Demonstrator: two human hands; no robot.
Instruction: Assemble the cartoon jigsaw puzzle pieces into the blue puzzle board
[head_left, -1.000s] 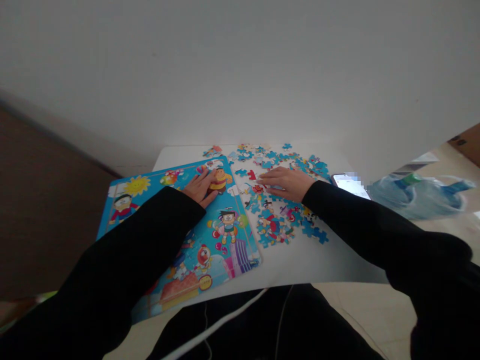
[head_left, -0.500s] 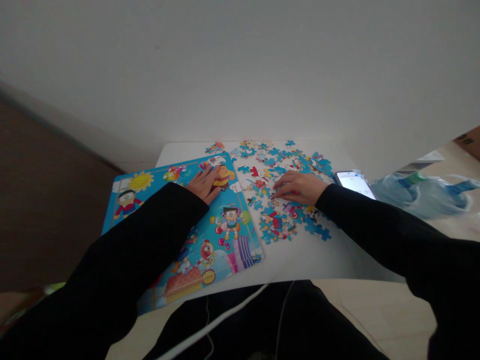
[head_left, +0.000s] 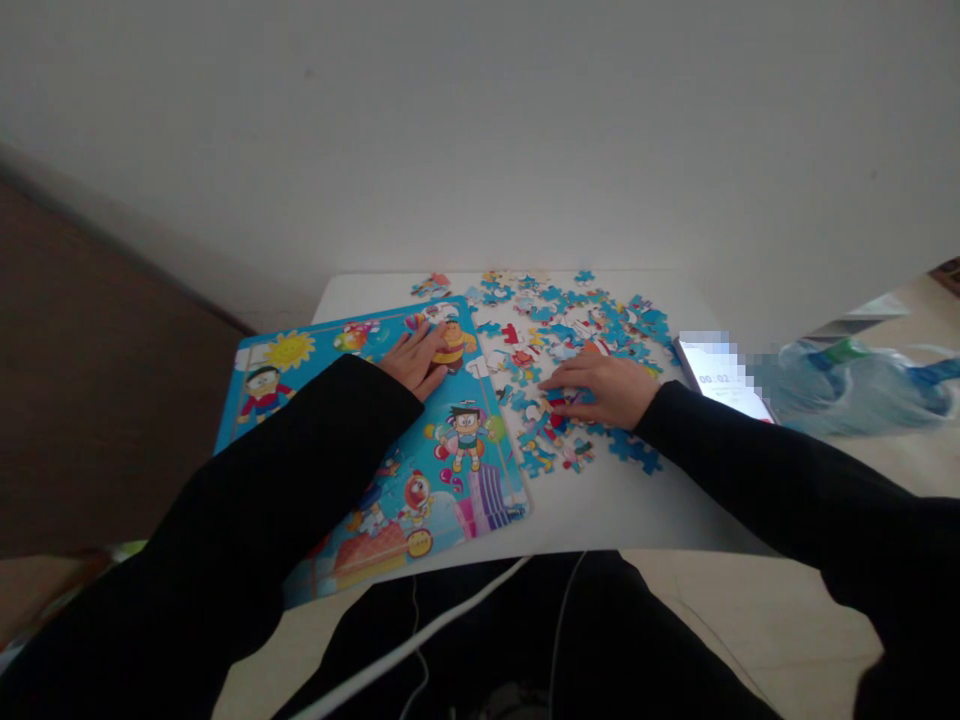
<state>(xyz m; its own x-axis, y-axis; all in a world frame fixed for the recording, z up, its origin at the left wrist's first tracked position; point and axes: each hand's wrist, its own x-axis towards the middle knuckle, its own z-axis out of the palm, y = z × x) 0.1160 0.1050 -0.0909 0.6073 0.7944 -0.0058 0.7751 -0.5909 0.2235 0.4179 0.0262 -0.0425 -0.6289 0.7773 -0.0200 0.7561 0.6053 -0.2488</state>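
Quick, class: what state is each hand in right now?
Left hand: open, lying on the picture board.
Right hand: at the puzzle pieces; whether it holds one cannot be told.

This is an indoor room, and it looks like a home, though a small office is also possible. A plain pale wall (head_left: pixel 480 130) stands directly behind a small white bench (head_left: pixel 600 520), with a dark brown panel (head_left: pixel 82 380) at the left and a light floor (head_left: pixel 795 620) below. A cartoon jigsaw board (head_left: pixel 409 440) and what seem to be plastic-wrapped water bottles (head_left: pixel 810 395) give it a domestic character.
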